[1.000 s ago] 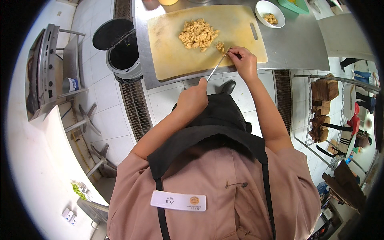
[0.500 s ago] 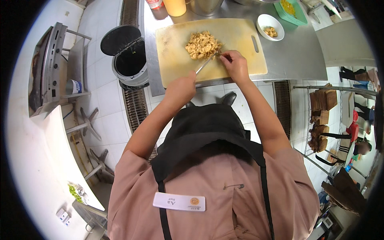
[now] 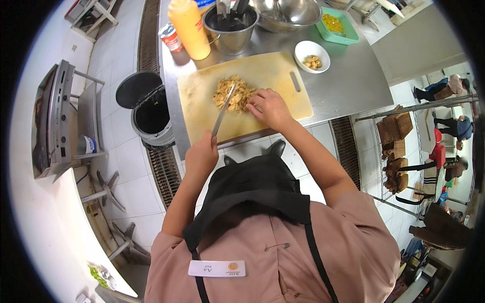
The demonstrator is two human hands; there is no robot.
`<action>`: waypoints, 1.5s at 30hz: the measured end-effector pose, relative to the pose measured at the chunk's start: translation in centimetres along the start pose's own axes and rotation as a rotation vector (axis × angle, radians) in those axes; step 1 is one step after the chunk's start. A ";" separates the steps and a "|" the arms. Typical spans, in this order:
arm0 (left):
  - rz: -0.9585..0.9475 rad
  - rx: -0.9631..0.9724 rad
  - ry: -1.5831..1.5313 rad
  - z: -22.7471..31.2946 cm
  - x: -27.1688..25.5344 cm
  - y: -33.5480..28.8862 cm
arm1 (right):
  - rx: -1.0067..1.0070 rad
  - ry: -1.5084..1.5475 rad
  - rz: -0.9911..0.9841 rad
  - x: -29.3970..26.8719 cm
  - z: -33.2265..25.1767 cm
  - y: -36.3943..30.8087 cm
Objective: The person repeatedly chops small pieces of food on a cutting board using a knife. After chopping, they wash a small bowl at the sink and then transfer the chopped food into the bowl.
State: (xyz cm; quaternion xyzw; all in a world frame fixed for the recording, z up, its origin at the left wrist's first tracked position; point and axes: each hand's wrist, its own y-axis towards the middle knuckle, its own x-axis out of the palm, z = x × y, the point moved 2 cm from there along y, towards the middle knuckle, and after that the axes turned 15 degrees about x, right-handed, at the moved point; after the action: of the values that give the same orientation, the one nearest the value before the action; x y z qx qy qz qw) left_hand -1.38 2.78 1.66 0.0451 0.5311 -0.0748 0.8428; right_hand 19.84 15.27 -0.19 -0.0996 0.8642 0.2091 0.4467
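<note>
Right now your left hand (image 3: 201,154) is wrapped around the handle of the knife (image 3: 224,109), blade angled up and right so its tip sits in the pile of chopped pieces (image 3: 233,94) near the middle of the cutting board (image 3: 202,96). Your right hand (image 3: 270,107) is curled, fingers bunched on the right edge of the pile, holding nothing I can make out (just pressing and gathering).

Tips for the chop, my read only:
- Keep the right fingertips tucked back; they sit just beside the blade.
- Rock from the tip, don't lift the whole knife.
- Rake strays back toward the centre; the pile is spreading a little to the left.
- The board's near edge looks close to the counter lip, so cut with light downward force to avoid a slide.

Surface: steel counter (image 3: 348,86). Behind the board stand a tall orange squeeze bottle (image 3: 189,28), a small can (image 3: 171,38), a metal pot (image 3: 231,28) with utensils in it, a big steel bowl (image 3: 288,12) and a green tray (image 3: 336,25) of yellow bits. A small white bowl (image 3: 311,54) with a few pieces sits right of the board.

Room: white tiled floor, open black bin (image 3: 146,108) to your left, wire rack (image 3: 399,146) to the right, other people far right.
</note>
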 end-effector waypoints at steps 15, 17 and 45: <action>-0.200 0.078 -0.249 3.5 6.7 2.6 | 0.490 -0.649 -0.189 -7.7 23.0 11.8; -0.102 0.107 -0.214 2.4 6.1 2.9 | 0.485 -0.624 -0.278 -7.4 23.9 12.6; -0.128 0.093 -0.185 1.5 3.7 3.0 | 0.358 0.425 0.016 -4.1 8.2 4.3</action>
State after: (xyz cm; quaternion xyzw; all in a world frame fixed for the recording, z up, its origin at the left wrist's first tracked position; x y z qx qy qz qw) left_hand 2.05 5.20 -1.06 0.0432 0.4490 -0.1566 0.8786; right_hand 26.66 22.75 0.13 -0.0541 0.9624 0.0310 0.2643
